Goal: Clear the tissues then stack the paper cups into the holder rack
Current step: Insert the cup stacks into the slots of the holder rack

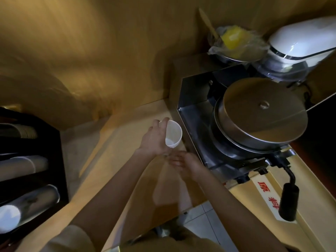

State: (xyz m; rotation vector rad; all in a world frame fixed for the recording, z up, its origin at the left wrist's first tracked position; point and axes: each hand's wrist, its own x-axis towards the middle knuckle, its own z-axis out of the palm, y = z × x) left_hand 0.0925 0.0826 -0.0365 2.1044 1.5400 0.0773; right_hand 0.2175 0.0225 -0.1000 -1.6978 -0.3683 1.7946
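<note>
My left hand [155, 138] grips a white paper cup [174, 134] from its left side, mouth tilted up and to the right, above the wooden counter [116, 160]. It looks like a short stack of nested cups. Just below it, my right hand [186, 163] is blurred, with fingers spread and nothing visible in them, close under the cup's base. The black holder rack [54, 171] stands at the far left, with rows of stacked cups [20, 165] lying in its slots. No tissues are visible.
A steel waffle machine [258, 115] with a round lid and a black handle [289, 202] stands right beside the cup. Behind it sit a bowl with a yellow item under plastic wrap [234, 42] and a white appliance [300, 44]. Wooden walls enclose the counter.
</note>
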